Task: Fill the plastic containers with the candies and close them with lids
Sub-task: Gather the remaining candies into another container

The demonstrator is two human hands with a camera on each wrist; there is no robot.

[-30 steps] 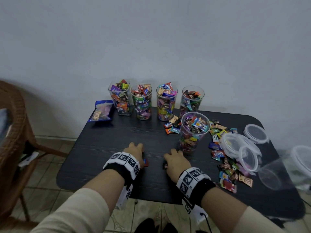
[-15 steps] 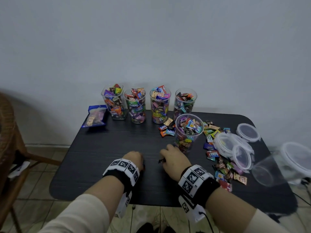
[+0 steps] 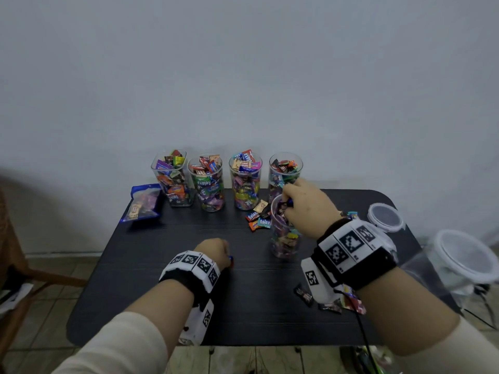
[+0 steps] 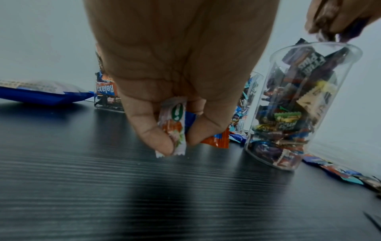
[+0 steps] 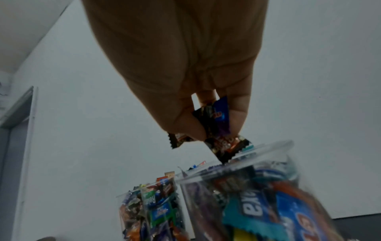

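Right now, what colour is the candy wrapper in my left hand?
Mostly white with orange and a green mark, pinched in the left hand; the candy wrapper shows best from the left wrist.

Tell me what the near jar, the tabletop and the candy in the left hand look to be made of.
Near jar: clear, glossy, apparently rigid plastic; candies show through the wall and its rim catches light.
Tabletop: black, semi-matte, fine parallel ridges like wood grain; probably laminate, though painted wood is possible.
Candy: thin printed film wrapper, with crimped, saw-toothed ends.
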